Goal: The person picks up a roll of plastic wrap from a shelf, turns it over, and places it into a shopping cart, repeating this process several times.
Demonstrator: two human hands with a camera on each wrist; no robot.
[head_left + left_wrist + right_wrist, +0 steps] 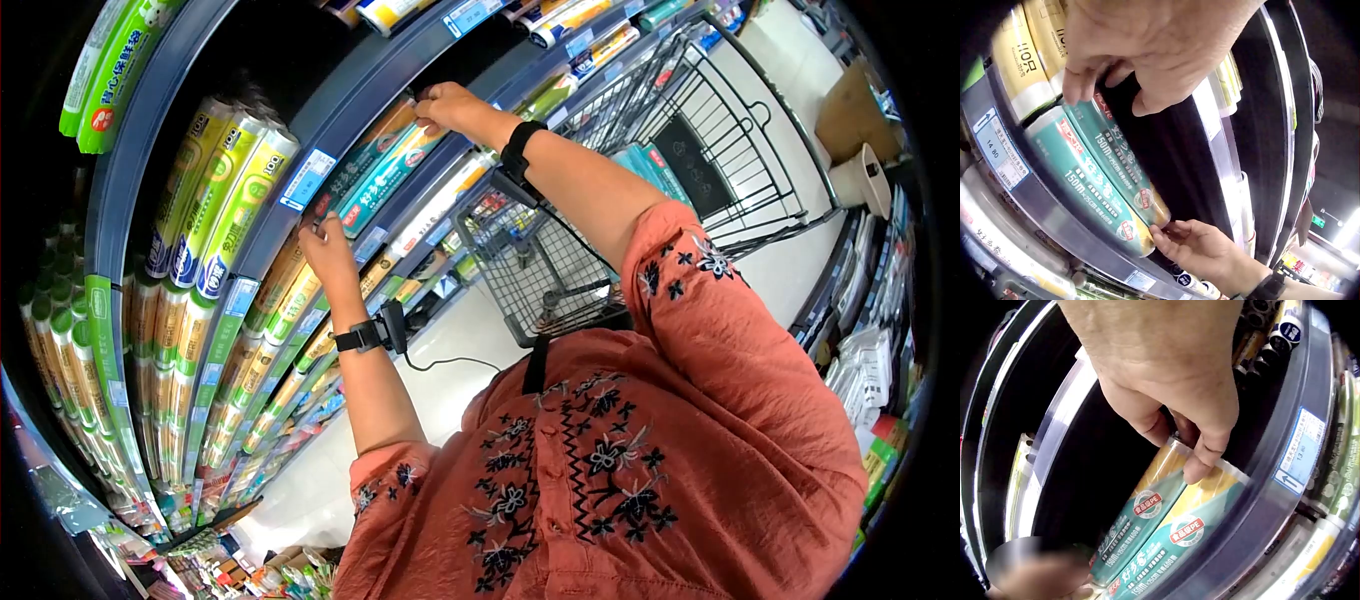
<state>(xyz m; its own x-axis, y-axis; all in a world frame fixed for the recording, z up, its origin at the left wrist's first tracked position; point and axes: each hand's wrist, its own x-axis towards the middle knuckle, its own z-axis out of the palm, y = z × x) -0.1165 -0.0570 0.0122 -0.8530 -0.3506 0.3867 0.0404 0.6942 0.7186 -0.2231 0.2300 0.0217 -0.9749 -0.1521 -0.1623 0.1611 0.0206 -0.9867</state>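
Observation:
Two teal and yellow rolls of cling film lie side by side on a shelf, a front roll [1094,181] and a rear roll [1125,156]. My left hand [328,250] is at their left end, its bent fingers and thumb around the end of the rear roll, as the left wrist view shows. At the opposite end, my right hand [458,108] has thumb and fingers on the yellow ends. One fingertip of it lies over the seam between the rolls in the right wrist view. The hands partly cover both ends.
Price labels [308,178] run along the shelf edge [1054,206]. Yellow-green rolls [225,190] stand left of the teal ones. Behind the rolls is a dark shelf recess [1097,469]. A wire shopping cart [560,250] is close on the right, with a teal package [650,172] in it.

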